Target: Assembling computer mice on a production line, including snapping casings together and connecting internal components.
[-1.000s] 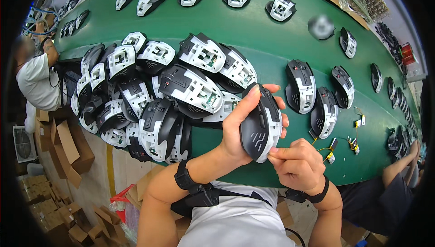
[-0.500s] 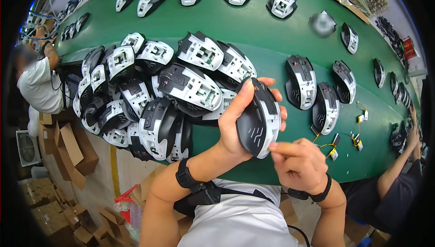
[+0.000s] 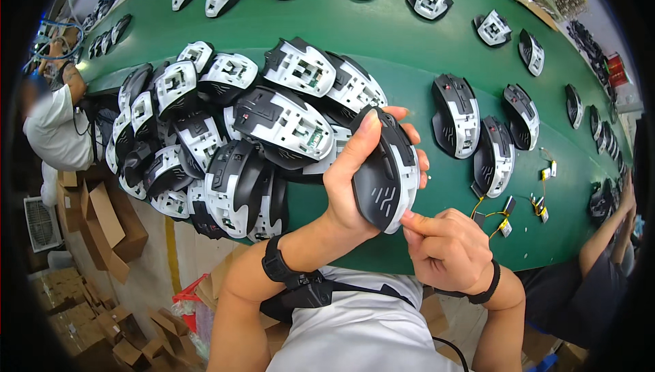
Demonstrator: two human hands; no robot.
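Observation:
A partly assembled computer mouse (image 3: 382, 184), black with a white side panel, is held upright in my left hand (image 3: 348, 184). The thumb lies along one side and the fingers wrap round the other. My right hand (image 3: 447, 246) is closed in a pinch, its thumb and forefinger tips at the lower end of the mouse. Whatever is between those fingertips is too small or hidden to tell. Left of my hands lies a heap of similar black-and-white mice (image 3: 228, 184), several with open cut-outs on top. Three more mice (image 3: 456, 116) lie on the green table to the right.
Small batteries with yellow wires (image 3: 505, 227) lie right of my right hand on the green table (image 3: 327, 34). A spaced row of mice (image 3: 431, 0) runs along the far side. Cardboard boxes (image 3: 112, 225) stand on the floor at left. Other people work at both ends.
The mouse and my left hand shift slightly left and up in the picture. My right hand stays pinched at its lower end. The co-worker's arms at right have moved a little.

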